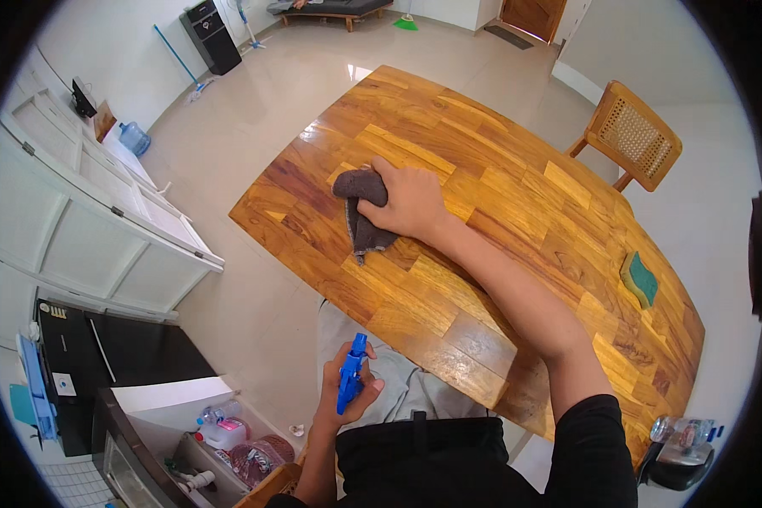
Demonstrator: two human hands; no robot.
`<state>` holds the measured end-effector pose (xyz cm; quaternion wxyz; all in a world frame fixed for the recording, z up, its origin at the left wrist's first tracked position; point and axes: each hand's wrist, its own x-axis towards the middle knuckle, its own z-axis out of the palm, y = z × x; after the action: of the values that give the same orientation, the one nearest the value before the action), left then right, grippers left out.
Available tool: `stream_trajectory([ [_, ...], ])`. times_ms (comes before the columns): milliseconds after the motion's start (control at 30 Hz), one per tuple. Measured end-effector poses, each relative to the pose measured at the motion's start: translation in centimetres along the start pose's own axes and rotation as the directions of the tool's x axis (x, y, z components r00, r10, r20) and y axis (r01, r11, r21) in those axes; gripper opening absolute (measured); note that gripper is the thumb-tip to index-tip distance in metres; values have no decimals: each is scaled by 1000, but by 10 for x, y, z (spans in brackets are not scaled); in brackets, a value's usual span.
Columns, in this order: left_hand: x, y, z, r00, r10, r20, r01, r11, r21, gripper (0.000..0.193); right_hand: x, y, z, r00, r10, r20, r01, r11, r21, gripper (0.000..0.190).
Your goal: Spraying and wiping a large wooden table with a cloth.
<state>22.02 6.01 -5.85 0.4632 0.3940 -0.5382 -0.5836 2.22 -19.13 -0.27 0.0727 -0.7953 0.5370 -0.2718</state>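
Note:
Pressed to the wooden table (508, 171) is a dark grey cloth (369, 219), bunched under my right hand (413, 197) with one corner hanging loose. My right arm reaches across the tabletop from the lower right. Below the table's near edge, in front of my lap, my left hand (349, 381) grips a spray bottle by its blue trigger head (351, 374). The body of the bottle is hidden beneath the hand. A green and yellow scouring sponge (639, 280) lies towards the right end of the tabletop.
A cane-backed chair (638, 136) stands beyond the table. A clear plastic bottle (679, 430) lies at the lower right. To the left are white folding doors (89, 222), a black refrigerator (140, 352) and a cabinet with several bottles. A mop (181, 60) leans on the far wall.

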Motion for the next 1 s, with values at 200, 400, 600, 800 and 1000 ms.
stream_trajectory([
  [200,-3,-2,-4,997,58,-44,-57,998,38,41,-50,-11,-19,999,-2,55,1,1000,14,55],
  [400,-2,-5,-3,995,54,-80,-51,998,39,36,-148,-27,-60,987,-28,158,22,999,39,53],
  [600,-2,0,-1,995,-37,-96,39,999,21,31,-212,-42,-84,978,6,207,-16,999,46,55],
  [800,0,5,0,999,-13,-30,15,998,58,30,-164,-33,-71,985,38,170,-38,999,0,44],
  [1000,-2,1,-2,999,-33,-10,34,996,77,33,-48,-10,-19,999,10,39,-9,1000,-20,47],
])
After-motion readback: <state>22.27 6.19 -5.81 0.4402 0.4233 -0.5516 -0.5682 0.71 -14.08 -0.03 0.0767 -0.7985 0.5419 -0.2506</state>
